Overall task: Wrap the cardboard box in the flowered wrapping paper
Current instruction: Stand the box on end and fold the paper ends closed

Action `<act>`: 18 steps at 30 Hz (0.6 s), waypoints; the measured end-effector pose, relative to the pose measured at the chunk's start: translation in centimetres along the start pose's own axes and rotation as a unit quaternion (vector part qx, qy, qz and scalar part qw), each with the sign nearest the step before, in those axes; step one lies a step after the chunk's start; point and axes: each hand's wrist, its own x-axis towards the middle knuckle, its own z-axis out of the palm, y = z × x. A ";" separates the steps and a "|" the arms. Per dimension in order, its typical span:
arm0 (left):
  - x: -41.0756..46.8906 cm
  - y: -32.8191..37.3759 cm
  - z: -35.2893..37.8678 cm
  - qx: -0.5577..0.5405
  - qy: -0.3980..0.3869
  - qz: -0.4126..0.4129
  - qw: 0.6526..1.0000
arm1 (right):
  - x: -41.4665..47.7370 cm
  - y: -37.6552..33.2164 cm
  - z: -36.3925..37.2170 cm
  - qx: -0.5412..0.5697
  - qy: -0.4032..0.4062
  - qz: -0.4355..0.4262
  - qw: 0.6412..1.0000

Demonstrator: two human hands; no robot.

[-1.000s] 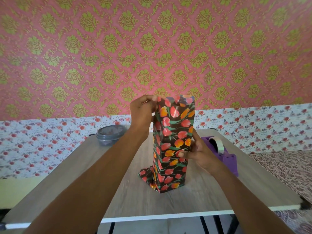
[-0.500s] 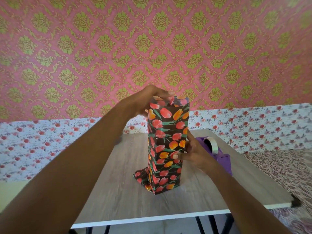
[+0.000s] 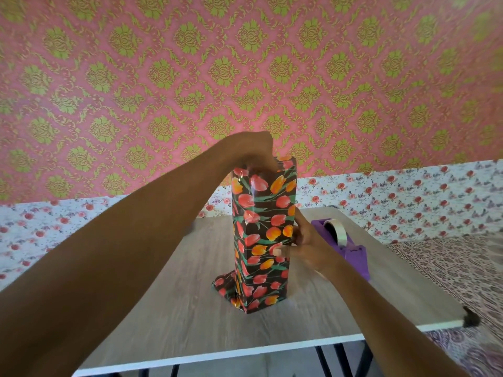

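While the right hand [image 3: 307,246] is gripping the tall cardboard box in dark flowered wrapping paper [image 3: 262,240], upright just beside the purple plastic tape dispenser [image 3: 351,248], apparently steadying it, the left hand [image 3: 251,151] is pinching the top paper.

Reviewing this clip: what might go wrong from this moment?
The box stands tall on its narrow end; the left hand working at its top might tip it, with only the right hand gripping its side.
The paper flap at the base lies loose on the table and may crease.
Reaching the tape dispenser means letting go.
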 end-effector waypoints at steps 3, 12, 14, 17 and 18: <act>-0.2 0.8 0.1 -0.043 -0.035 -0.011 0.998 | 0.0 0.1 0.0 -0.001 0.000 0.001 1.000; 1.1 0.1 1.1 0.117 0.027 0.019 0.993 | -0.1 0.3 -0.2 -0.008 -0.002 -0.002 1.000; 1.2 0.0 1.3 0.118 0.053 0.036 0.991 | -0.2 0.4 -0.2 -0.011 -0.002 -0.003 1.000; 1.3 -0.2 1.4 0.123 0.110 0.060 0.984 | -0.3 0.4 -0.5 -0.015 -0.003 0.001 1.000; 1.3 -0.3 1.4 0.125 0.127 0.075 0.981 | -0.3 0.3 -0.6 -0.017 -0.003 0.006 1.000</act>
